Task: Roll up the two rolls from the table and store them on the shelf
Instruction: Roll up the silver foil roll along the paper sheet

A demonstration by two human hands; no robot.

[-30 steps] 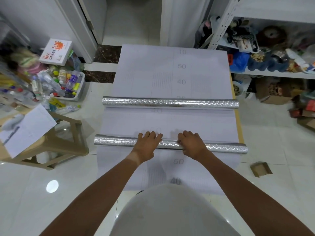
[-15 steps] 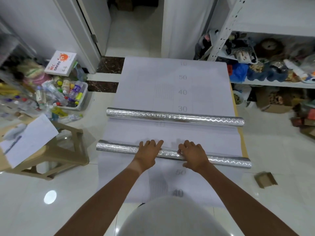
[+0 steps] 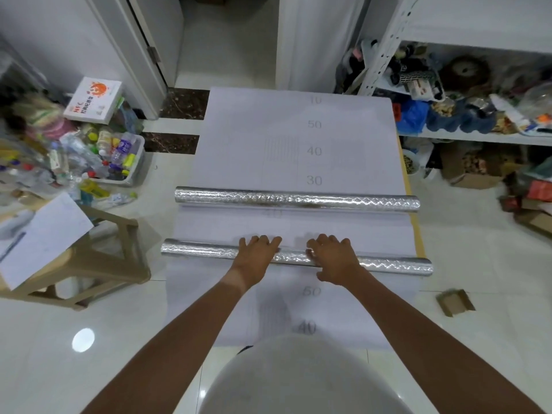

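Two silver embossed rolls lie crosswise on the table (image 3: 417, 234), each partly unrolled into a white sheet (image 3: 298, 130) printed with grey numbers. The far roll (image 3: 295, 201) lies untouched at mid-table. The near roll (image 3: 203, 251) sits closer to me. My left hand (image 3: 257, 258) and my right hand (image 3: 334, 258) both lie palm-down on its middle, fingers spread and reaching over its far side. Its two ends stick out past my hands. The white sheet trails from the near roll toward my body.
A white metal shelf (image 3: 478, 135) packed with clutter stands at the right. At the left, a tan stool (image 3: 98, 252) holds papers. Behind it is a bin of bottles (image 3: 119, 162). A cardboard scrap (image 3: 455, 301) lies on the floor at the right.
The near roll has rolled a little away from me under both hands, narrowing the gap to the far roll. The view has tilted slightly.
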